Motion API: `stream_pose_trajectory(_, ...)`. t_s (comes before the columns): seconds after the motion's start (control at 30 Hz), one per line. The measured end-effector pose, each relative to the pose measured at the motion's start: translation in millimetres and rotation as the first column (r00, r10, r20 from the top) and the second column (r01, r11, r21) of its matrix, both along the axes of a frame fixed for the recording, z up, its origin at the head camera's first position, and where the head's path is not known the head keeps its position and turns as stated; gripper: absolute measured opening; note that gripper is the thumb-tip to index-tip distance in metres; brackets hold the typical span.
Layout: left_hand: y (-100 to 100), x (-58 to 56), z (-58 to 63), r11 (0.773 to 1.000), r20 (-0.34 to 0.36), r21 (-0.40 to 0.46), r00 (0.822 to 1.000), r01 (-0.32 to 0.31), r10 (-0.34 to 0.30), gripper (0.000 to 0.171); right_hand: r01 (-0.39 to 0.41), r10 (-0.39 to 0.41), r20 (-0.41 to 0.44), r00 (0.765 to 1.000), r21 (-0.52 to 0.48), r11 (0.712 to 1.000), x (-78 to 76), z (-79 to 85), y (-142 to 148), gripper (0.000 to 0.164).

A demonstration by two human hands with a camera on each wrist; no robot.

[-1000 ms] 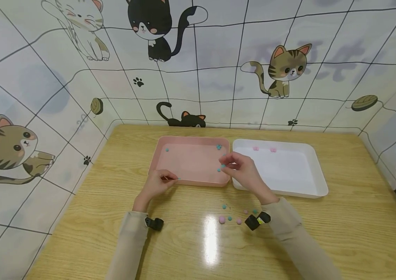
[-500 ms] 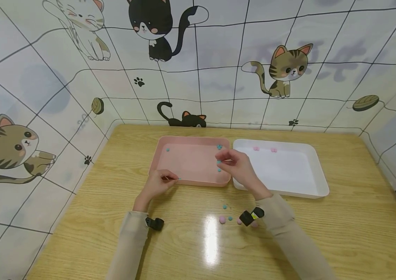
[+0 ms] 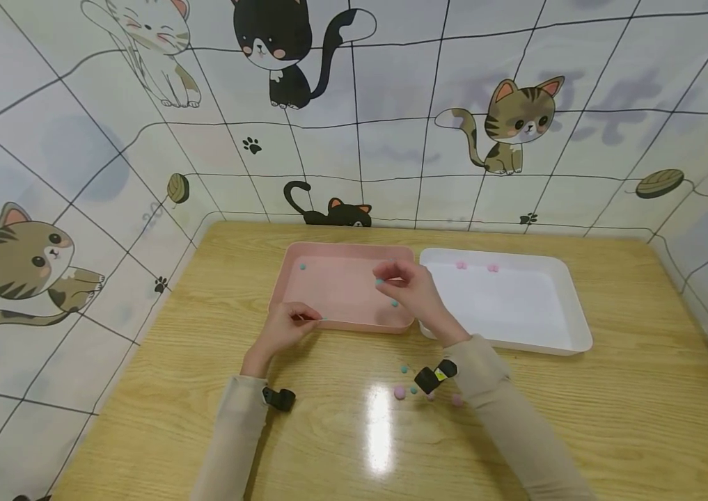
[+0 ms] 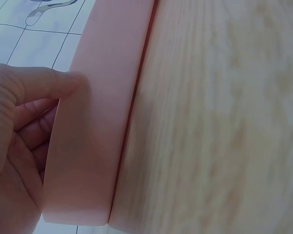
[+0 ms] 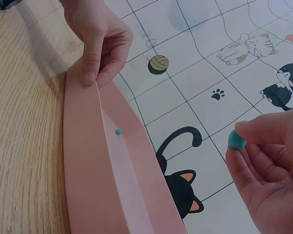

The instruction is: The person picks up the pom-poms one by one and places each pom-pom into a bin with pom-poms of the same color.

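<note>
A shallow pink tray (image 3: 341,285) lies on the table, and my left hand (image 3: 283,325) pinches its near rim at the left. In the left wrist view the thumb (image 4: 71,84) presses on the outer wall while the other fingers sit behind the rim. Over the tray's right part, my right hand (image 3: 415,293) pinches a small teal ball (image 5: 237,140) between thumb and fingertips. Small teal pieces lie in the tray: one (image 3: 302,266) at the far left, another (image 3: 394,303) below my right hand. The hand covers much of the tray's right end.
A white tray (image 3: 510,306) stands right beside the pink one, with two small pink pieces (image 3: 461,265) along its far side. Several loose balls, pink (image 3: 399,392) and teal (image 3: 404,369), lie on the wooden table (image 3: 303,445) in front. A cat-patterned wall (image 3: 385,153) rises behind.
My right hand has moved left over the pink tray with the teal ball between its fingers, now covering the teal cluster at the tray's far right. My left hand stays on the rim.
</note>
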State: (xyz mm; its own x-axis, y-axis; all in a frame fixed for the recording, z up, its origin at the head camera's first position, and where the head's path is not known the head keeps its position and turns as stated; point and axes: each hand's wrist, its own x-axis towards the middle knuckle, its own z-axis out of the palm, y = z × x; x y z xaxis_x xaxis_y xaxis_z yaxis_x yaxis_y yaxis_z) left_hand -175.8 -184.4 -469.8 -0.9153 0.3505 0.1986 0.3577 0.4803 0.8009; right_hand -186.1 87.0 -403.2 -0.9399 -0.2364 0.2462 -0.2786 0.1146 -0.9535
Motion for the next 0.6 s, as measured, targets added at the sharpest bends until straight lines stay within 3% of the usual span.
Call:
stream_pose_trajectory(0.3, 2, 1.3, 1.7, 1.000, 0.010, 0.011, 1.000, 0.006, -0.006, 0.005, 0.013, -0.013, 0.046, 0.999, -0.008, 1.000, -6.6, -1.8, -11, 0.020)
stream_pose_trajectory(0.6, 1, 1.1, 1.9, 1.000, 0.028, -0.003, 1.000, -0.013, 0.013, 0.003, -0.015, 0.016, 0.016, 1.000, -0.055, 0.998, -19.6, -15.4, -18, 0.019)
